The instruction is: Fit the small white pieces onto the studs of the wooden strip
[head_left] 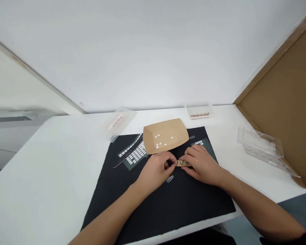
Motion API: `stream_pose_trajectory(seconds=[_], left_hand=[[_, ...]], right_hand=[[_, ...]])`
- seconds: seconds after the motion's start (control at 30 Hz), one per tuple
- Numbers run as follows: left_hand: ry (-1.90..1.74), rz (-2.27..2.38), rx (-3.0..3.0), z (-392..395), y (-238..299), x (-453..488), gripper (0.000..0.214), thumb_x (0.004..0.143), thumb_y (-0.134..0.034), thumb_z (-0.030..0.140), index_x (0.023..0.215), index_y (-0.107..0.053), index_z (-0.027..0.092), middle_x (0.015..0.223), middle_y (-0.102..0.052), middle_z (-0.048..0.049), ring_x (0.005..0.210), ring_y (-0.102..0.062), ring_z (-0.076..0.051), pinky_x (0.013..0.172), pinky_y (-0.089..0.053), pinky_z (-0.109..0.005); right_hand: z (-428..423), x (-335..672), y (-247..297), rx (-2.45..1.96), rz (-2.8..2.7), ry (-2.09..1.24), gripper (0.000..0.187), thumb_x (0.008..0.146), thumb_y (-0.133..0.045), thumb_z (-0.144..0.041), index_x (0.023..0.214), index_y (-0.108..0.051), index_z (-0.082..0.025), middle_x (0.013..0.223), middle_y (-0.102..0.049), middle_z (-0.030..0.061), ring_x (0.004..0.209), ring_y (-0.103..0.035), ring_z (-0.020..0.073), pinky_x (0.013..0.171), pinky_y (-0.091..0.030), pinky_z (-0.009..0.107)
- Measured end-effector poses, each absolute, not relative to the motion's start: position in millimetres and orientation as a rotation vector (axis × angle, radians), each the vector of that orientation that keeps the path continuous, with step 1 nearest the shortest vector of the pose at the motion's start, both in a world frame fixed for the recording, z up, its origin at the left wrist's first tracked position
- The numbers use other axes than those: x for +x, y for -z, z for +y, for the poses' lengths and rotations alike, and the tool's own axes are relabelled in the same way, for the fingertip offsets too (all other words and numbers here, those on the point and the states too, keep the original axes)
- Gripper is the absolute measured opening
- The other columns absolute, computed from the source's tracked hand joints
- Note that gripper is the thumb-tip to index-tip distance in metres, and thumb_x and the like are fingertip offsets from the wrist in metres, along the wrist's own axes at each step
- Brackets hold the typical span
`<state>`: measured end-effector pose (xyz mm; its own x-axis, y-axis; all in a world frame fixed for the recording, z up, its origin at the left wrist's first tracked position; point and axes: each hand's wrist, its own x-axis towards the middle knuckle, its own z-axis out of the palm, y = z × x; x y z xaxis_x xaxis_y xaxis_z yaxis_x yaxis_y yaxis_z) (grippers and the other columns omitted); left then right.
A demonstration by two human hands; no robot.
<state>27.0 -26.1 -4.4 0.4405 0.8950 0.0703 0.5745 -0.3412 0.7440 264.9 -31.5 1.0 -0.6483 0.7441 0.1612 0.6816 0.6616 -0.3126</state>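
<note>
My left hand (158, 168) is closed in a pinch at the left end of a tan strip with round metal studs (181, 163). A tiny pale bit shows at its fingertips, too small to name. My right hand (202, 165) grips the strip from the right, fingers above and thumb below, hiding its right end. Just below my left fingertips, clear nail tips (169, 179) lie on the black mat (183, 207). Beyond both hands stands a brown paper tray (165, 132) with several white oval bits in it.
Left of the tray, dark tweezers (129, 153) lie across green sheets of white oval stickers (136, 158). A lidded plastic bag or case (119, 122) and a clear box of small brown pieces (199, 110) stand behind. Clear boxes (261, 144) and a cardboard panel (283, 88) are at right.
</note>
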Motion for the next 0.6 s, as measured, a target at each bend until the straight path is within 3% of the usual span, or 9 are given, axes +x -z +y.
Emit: stream_pose_trajectory(seconds=[0.27,0.47,0.6], left_hand=[[-0.622,1.224,2.124,-26.6,5.6,27.9,0.005,0.091,-0.069,0.015,0.094,-0.07,0.019,0.084,-0.07,0.0019,0.058,-0.062,-0.01,0.06,-0.044,-0.023],[-0.601,1.249,2.136,-27.8,8.2,29.8,0.005,0.091,-0.068,0.015,0.093,-0.069,0.02,0.088,-0.069,0.0018,0.061,-0.063,-0.01,0.063,-0.044,-0.024],[-0.592,1.26,2.13,-29.0,8.4,30.8,0.005,0.092,-0.067,0.015,0.092,-0.068,0.02,0.09,-0.068,0.0017,0.061,-0.062,-0.01,0.064,-0.045,-0.025]], right_hand=[[-29.0,269.0,-3.2,-1.146,-2.533,-0.402,0.023,0.101,-0.074,-0.036,0.12,-0.071,-0.022,0.107,-0.07,0.0067,0.104,-0.059,0.025,0.092,-0.041,0.04],[-29.9,264.3,0.0,-1.189,-2.503,-0.359,0.012,0.102,-0.075,-0.033,0.101,-0.073,-0.022,0.098,-0.072,0.0036,0.098,-0.06,0.0226,0.09,-0.039,0.039],[-31.0,261.8,4.0,-1.214,-2.483,-0.303,0.014,0.102,-0.075,-0.033,0.095,-0.072,-0.022,0.096,-0.072,0.0031,0.097,-0.06,0.0219,0.09,-0.037,0.038]])
